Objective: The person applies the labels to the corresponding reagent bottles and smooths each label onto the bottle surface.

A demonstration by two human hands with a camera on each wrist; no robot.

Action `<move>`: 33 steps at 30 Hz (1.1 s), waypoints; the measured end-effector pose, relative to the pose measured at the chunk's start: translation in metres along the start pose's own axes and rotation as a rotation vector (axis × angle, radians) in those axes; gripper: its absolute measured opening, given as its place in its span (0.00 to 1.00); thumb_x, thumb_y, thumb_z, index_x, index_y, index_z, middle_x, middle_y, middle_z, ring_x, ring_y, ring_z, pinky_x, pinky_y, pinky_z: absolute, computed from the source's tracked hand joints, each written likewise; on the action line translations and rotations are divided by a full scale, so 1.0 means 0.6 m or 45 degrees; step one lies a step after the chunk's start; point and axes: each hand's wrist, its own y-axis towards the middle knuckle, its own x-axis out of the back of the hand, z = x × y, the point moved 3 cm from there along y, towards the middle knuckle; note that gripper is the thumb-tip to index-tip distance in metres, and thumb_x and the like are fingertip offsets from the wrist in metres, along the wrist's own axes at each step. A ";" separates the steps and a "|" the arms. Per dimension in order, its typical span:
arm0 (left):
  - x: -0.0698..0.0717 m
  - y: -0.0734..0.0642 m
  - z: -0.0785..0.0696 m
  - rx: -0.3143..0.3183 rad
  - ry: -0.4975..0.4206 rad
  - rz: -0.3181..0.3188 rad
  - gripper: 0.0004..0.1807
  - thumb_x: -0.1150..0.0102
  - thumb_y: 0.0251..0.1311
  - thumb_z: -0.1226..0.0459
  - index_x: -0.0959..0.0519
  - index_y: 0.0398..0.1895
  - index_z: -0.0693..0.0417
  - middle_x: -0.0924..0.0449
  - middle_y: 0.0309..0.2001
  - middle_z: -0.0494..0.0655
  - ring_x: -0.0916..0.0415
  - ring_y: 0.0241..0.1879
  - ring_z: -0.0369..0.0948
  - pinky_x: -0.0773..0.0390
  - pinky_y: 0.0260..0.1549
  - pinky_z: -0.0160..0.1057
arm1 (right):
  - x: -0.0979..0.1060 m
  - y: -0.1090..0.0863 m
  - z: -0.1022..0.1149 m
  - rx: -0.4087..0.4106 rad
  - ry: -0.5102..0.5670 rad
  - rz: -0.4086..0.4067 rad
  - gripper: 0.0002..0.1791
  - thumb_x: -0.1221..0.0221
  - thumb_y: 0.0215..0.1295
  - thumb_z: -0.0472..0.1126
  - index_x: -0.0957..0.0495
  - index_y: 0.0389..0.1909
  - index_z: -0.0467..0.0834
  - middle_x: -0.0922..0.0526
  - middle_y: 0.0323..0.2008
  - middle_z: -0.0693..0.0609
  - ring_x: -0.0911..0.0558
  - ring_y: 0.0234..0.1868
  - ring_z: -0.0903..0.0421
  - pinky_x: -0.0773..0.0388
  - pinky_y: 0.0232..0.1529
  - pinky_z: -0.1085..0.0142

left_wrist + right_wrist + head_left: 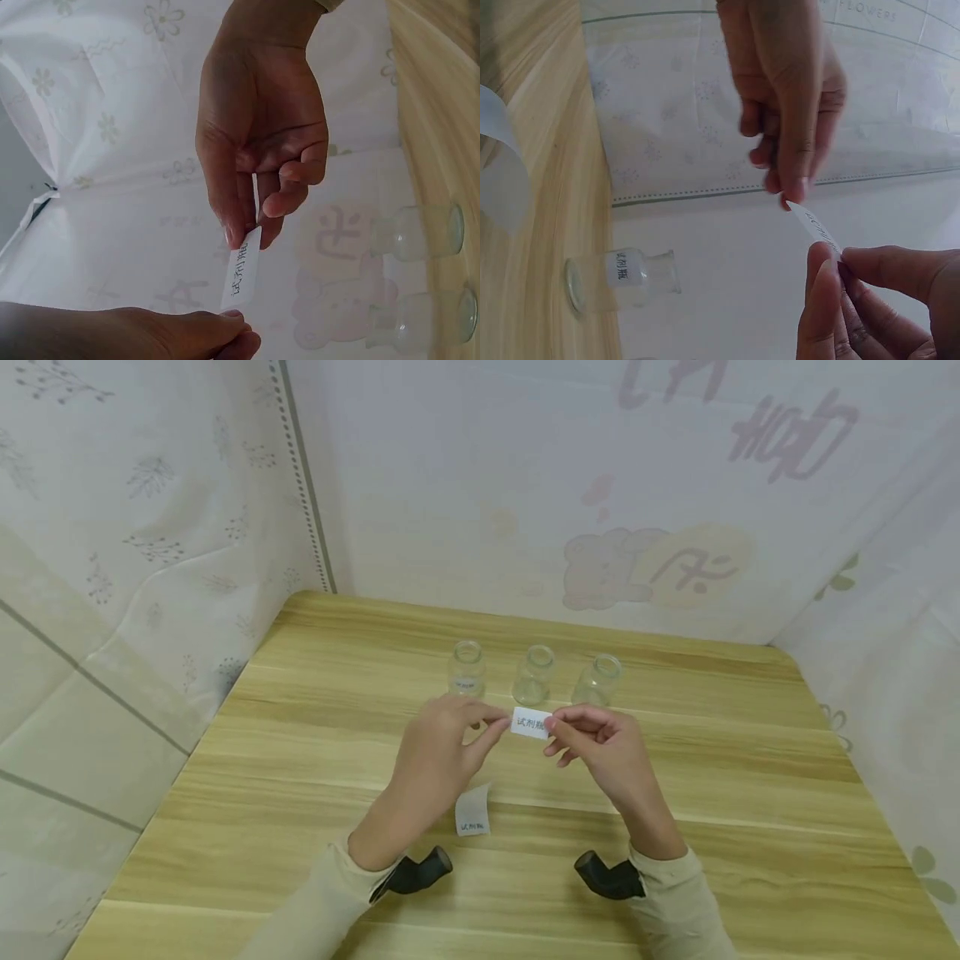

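A small white label (530, 723) with printed characters is stretched between the two hands above the table. My right hand (611, 752) pinches its right end between thumb and fingers. Thumb and forefinger of my left hand (438, 747) pinch the edge at its left end, as the left wrist view also shows. Just beyond the hands stand a clear glass bottle (467, 664) bearing a similar label, a middle glass bottle (534, 675) and a right glass bottle (597, 679), with no label visible on these two. All three are open-topped.
A curled piece of label paper (472, 810) with one printed label lies on the wooden table (300, 793) near my left wrist. Black curved mounts (420, 870) sit at both wrists. Patterned cloth walls (450, 485) enclose the back and sides.
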 end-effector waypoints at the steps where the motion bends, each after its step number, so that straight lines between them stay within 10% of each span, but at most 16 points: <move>1: -0.001 0.002 0.004 0.040 -0.026 0.002 0.05 0.27 0.62 0.63 0.09 0.39 0.53 0.12 0.33 0.43 0.21 0.33 0.40 0.24 0.32 0.40 | 0.002 0.000 0.001 0.005 -0.004 -0.002 0.10 0.36 0.71 0.31 0.17 0.42 0.25 0.11 0.32 0.48 0.13 0.28 0.56 0.15 0.30 0.63; 11: -0.005 0.004 0.010 0.148 -0.348 0.038 0.05 0.30 0.65 0.65 0.09 0.41 0.56 0.15 0.30 0.39 0.26 0.28 0.35 0.29 0.25 0.37 | 0.010 -0.002 0.008 0.032 -0.032 -0.031 0.11 0.35 0.70 0.32 0.16 0.43 0.26 0.12 0.33 0.48 0.13 0.29 0.56 0.15 0.30 0.63; 33: -0.053 0.042 0.027 0.130 -0.470 -0.127 0.06 0.28 0.64 0.63 0.10 0.39 0.55 0.12 0.35 0.42 0.22 0.32 0.36 0.28 0.29 0.35 | 0.013 0.016 0.011 0.273 -0.201 -0.318 0.05 0.30 0.65 0.33 0.12 0.36 0.34 0.13 0.27 0.44 0.17 0.23 0.59 0.18 0.27 0.68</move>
